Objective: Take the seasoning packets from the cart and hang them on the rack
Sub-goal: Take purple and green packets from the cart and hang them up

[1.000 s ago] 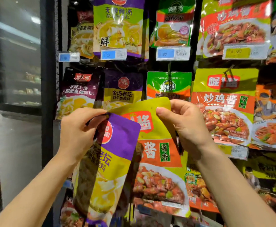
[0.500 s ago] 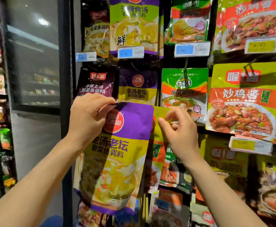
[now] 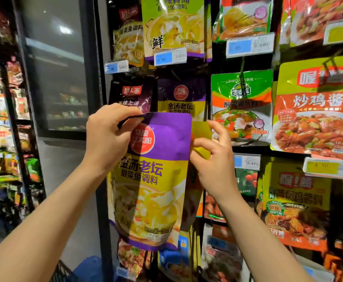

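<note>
A second ago the yellow-green packet (image 3: 200, 139) was out front in the right hand (image 3: 214, 161); now it has slipped behind the purple-and-yellow packet (image 3: 152, 180), and only a strip of it shows at that packet's right edge. The left hand (image 3: 107, 139) has lifted the purple packet higher — its top corner is pinched between thumb and fingers, level with the lower part of the matching packets on the rack (image 3: 181, 98). The right hand's thumb and curled fingers pinch the yellow-green one just beside the purple packet's edge, forefinger raised loose.

My guess is the purple packet goes up first, onto the hook holding its twins directly above (the hook itself I can't make out in the shadow). It isn't on anything yet; it hangs wholly from the left hand, well short of the hook. The other packet is simply being kept out of the way — it likely belongs further right, with the red-and-green sauce packets (image 3: 317, 106).
</note>
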Available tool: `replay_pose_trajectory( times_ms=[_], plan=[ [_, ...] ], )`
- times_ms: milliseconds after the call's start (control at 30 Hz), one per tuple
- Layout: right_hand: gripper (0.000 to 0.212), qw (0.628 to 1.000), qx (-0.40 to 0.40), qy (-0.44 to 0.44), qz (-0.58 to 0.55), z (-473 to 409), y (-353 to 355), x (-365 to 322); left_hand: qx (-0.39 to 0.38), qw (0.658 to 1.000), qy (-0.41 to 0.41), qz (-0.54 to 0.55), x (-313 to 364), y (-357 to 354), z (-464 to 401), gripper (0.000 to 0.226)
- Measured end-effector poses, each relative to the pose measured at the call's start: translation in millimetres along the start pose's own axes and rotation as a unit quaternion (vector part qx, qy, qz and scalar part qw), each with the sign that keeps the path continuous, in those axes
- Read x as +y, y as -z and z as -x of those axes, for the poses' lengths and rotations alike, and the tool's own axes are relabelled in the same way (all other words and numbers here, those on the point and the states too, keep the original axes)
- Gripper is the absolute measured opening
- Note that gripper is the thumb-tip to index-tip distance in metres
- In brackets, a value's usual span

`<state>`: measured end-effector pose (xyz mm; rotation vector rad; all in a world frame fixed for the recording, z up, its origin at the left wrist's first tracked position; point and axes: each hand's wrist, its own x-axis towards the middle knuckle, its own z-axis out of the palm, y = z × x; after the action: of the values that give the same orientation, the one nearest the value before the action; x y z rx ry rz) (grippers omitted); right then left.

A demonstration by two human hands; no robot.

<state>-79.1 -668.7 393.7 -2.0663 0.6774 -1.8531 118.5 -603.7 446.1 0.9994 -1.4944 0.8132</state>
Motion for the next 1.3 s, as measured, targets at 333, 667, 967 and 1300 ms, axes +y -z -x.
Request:
replay_pose_trajectory(
  times_ms=[333, 667, 967, 1300],
  plan=[
    [0.018, 0.998, 0.063, 0.004, -0.018, -30, 38, -5, -0.055, 0.993, 0.071, 0.078, -12, -11, 25, 0.021],
    [0.035, 0.991, 0.115, -0.067, -0.019, -28, 101, 1, -0.04, 0.99, 0.091, 0.096, -5, -38, 31, 0.022],
    [0.039, 0.993, 0.094, -0.068, -0.009, -25, 137, -2, -0.123, 0.985, 0.027, 0.121, -1, -42, 36, 0.022],
    [0.04, 0.994, 0.075, -0.068, -0.026, -23, 147, -5, -0.147, 0.976, 0.008, 0.161, 19, -56, 43, 0.027]
  ],
)
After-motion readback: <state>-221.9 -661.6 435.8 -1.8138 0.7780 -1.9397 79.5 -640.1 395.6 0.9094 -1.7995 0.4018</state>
